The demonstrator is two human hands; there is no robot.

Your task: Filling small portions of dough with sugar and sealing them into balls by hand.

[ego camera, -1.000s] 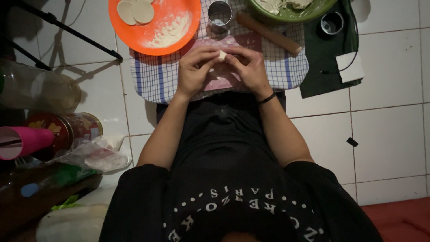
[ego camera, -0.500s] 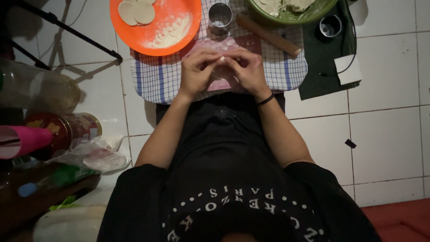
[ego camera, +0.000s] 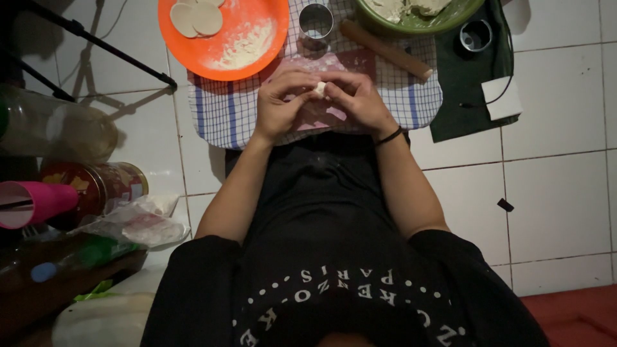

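Spreading under the grip lay a blue-and-white checked cloth (ego camera: pixel 225 115) on the white tiled floor (ego camera: pixel 559 193), with a round orange plastic plate (ego camera: pixel 257 51) dusted with flour beyond the grip toward the left hand's side, holding flat pale dough rounds (ego camera: pixel 196 18). A green bowl (ego camera: pixel 411 22) sat beyond toward the right hand's side, a wooden rolling pin (ego camera: pixel 385 48) slanting just past the knuckles, a round metal cutter (ego camera: pixel 315 22) directly beyond. The left hand (ego camera: pixel 283 103) and right hand (ego camera: pixel 357 99) met, fingertips pinching a small white piece of dough (ego camera: pixel 319 88) between them.
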